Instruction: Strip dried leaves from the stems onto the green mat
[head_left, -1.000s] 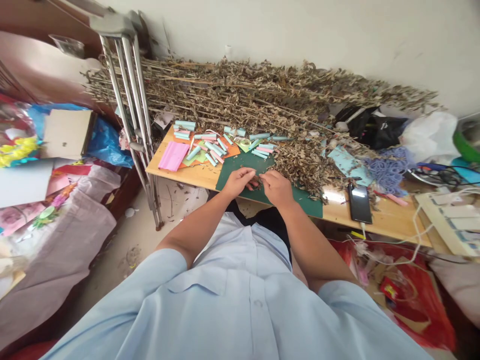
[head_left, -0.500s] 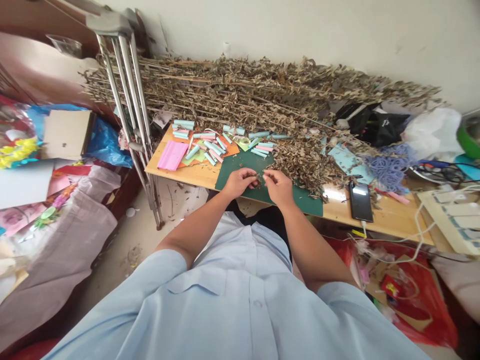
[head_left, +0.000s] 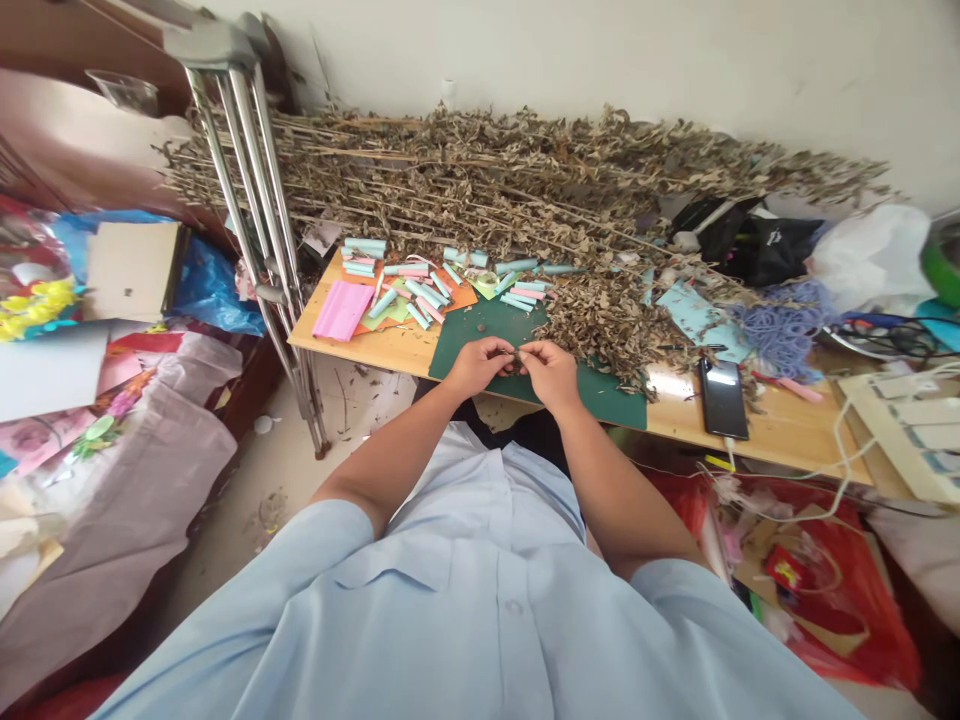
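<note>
Two bare hands meet above a green cutting mat (head_left: 600, 402) on a wooden table (head_left: 360, 345). The left hand (head_left: 480, 366) and right hand (head_left: 551, 375) pinch a tiny dried sprig (head_left: 516, 358) at the mat's near half – grip clamped, both hands equally close, its long axis too small to tell. Dried leafy branches (head_left: 607, 325) lie beyond the mat; rolled paper tubes (head_left: 420, 292) lie to its left.

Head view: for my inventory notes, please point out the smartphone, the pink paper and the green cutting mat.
Smartphone (head_left: 723, 398): head view, middle of its dark glass face.
Pink paper (head_left: 343, 310): head view, middle of the sheet.
Green cutting mat (head_left: 604, 400): head view, bare area near its right end.
</note>
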